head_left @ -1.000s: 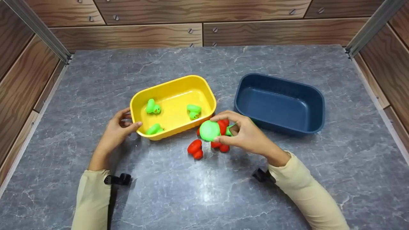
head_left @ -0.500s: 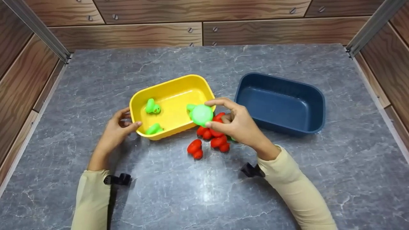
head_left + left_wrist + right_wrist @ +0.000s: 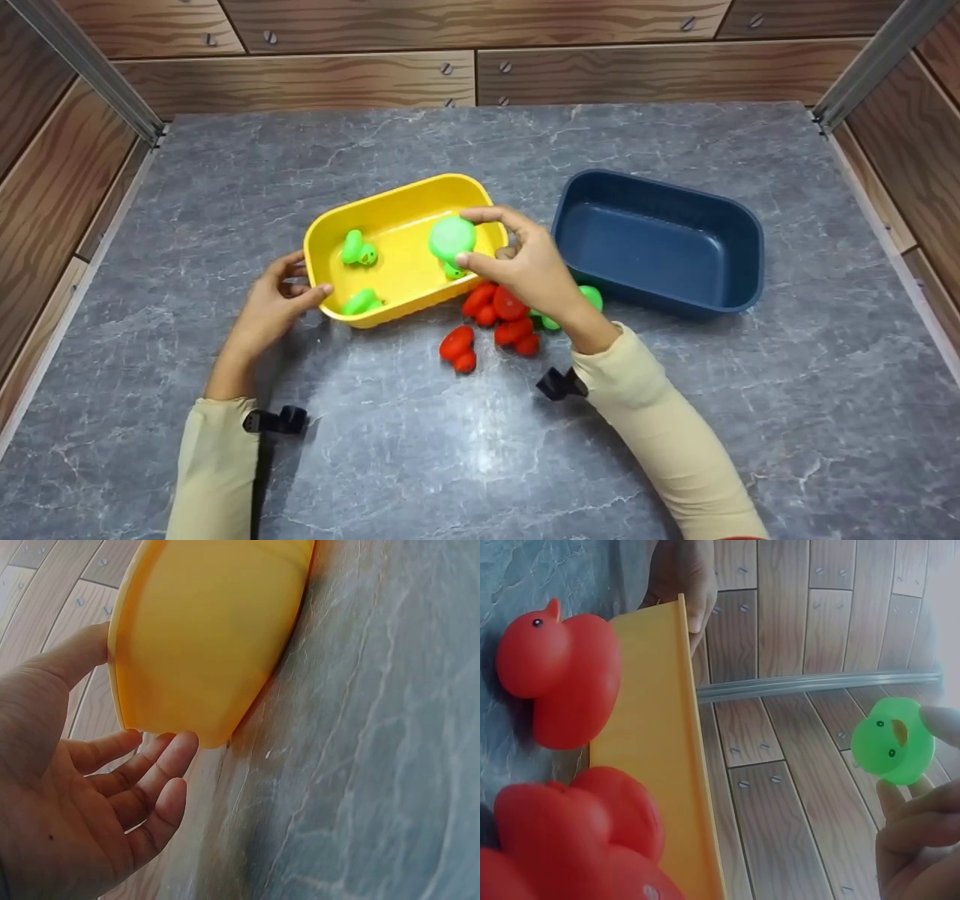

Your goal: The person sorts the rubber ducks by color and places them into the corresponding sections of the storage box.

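Over the right part of the yellow bin (image 3: 401,262), my right hand (image 3: 536,270) pinches a green rubber duck (image 3: 452,238) between thumb and fingers. The right wrist view shows the face of this green duck (image 3: 889,741), held above the bin's rim. My left hand (image 3: 262,313) grips the bin's left end, its thumb at the rim and its fingers against the outer wall (image 3: 202,637). Green ducks lie inside the bin: one at the back left (image 3: 358,249), one at the front left (image 3: 363,302), and one at the right, partly hidden under the held duck.
Several red rubber ducks (image 3: 516,336) lie in front of the yellow bin, one red duck (image 3: 458,349) a little apart. Beside them, partly behind my right wrist, is more green (image 3: 591,297). A navy blue bin (image 3: 652,255) stands to the right. Wood-patterned walls surround the marbled table.
My right hand has carried the green duck up and leftward from the pile to over the yellow bin. The left hand stays at the bin's left end.
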A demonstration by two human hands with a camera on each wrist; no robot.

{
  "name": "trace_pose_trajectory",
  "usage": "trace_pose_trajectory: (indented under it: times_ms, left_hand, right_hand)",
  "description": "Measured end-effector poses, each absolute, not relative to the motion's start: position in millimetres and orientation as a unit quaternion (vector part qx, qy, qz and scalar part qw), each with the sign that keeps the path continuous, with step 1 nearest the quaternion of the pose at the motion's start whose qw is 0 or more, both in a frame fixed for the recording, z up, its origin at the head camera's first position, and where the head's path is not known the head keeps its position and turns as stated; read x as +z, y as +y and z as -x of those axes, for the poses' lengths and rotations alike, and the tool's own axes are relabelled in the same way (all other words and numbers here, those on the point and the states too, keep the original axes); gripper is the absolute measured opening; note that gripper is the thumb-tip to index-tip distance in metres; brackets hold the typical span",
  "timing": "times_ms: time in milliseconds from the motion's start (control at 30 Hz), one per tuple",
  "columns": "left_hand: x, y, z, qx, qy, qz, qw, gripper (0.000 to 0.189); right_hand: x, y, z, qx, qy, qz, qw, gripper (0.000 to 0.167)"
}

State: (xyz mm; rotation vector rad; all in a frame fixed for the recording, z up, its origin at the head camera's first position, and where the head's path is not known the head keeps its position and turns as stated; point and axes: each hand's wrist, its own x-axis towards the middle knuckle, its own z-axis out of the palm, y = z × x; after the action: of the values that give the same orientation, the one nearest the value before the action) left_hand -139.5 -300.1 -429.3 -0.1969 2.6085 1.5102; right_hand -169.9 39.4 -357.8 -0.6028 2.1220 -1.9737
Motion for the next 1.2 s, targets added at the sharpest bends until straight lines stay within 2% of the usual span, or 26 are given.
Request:
trace_pose_trajectory:
  times_ms: [300, 833, 1200]
  left_hand:
    - [-431, -300, 139, 0.503, 0.860, 0.064, 0.056, 0.078]
    - [-428, -300, 138, 0.509, 0.857, 0.058, 0.055, 0.077]
    - [-427, -299, 138, 0.502, 0.860, 0.063, 0.058, 0.078]
  right_hand:
    - [-366, 20, 179, -0.660, 0.726, 0.162, 0.103, 0.045]
    - [-380, -9, 197, -0.626, 0.764, 0.141, 0.071, 0.045]
    - [-375, 5, 191, -0.615, 0.770, 0.149, 0.081, 0.050]
